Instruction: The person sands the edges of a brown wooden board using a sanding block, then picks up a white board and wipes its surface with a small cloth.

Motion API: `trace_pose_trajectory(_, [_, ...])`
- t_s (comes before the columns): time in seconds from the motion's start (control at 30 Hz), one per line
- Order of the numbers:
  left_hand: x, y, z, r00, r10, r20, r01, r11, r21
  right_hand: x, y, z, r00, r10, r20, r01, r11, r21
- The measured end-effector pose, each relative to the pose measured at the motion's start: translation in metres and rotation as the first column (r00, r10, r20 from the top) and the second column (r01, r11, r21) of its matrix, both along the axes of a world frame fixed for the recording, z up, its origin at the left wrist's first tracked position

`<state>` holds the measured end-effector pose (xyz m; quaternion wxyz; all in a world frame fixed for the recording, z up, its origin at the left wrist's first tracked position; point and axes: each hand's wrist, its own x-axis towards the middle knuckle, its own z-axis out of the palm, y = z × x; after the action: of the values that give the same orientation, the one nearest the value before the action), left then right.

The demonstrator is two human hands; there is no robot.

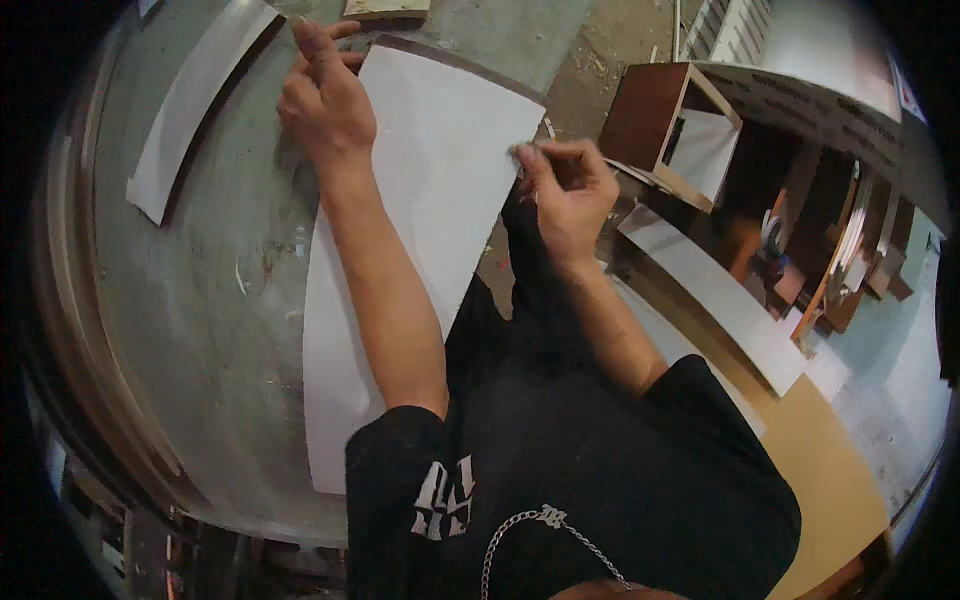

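Observation:
A long white panel [440,130] lies on the grey-green worktop [250,290], with a dark brown strip [460,62] along its far edge. My left hand [328,105] is raised beside the panel's far left corner, thumb against curled fingers. Whatever it may pinch is too small to make out. Over the panel's right edge, my right hand [572,195] has thumb and forefinger pressed together. A tiny dark bit shows at those fingertips, its kind unclear. My left forearm crosses above the panel and hides part of it.
A narrow white strip [195,120] lies on the worktop at the left. A piece of board [388,8] sits at the far edge. To the right stand a brown open box [650,120], a white board [715,295] and a tan sheet [830,480]. Scraps litter the floor [610,50].

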<state>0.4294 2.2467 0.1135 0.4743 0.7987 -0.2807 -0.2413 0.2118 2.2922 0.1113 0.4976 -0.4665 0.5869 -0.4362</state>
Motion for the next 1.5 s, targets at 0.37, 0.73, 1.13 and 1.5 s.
trace_pose_trajectory(0.37, [-0.003, -0.004, 0.001, 1.000, -0.015, -0.014, 0.015, 1.000, -0.012, 0.002, -0.027, -0.002, 0.992, -0.052, -0.114, 0.040, 0.994, -0.105])
trace_pose_trajectory(0.73, [-0.004, -0.002, 0.004, 0.997, -0.003, 0.077, 0.000, 0.999, 0.044, 0.018, -0.024, 0.000, 0.987, -0.143, -0.078, 0.145, 0.989, 0.024])
trace_pose_trajectory(1.13, [-0.001, -0.003, 0.003, 0.994, 0.019, 0.111, -0.024, 0.999, 0.047, 0.020, -0.020, -0.005, 0.970, -0.132, -0.203, 0.121, 0.990, -0.069])
trace_pose_trajectory(1.5, [0.002, -0.001, 0.004, 0.991, 0.008, 0.135, -0.023, 0.994, 0.110, 0.025, 0.034, 0.003, 0.984, -0.068, -0.162, 0.068, 0.998, -0.003])
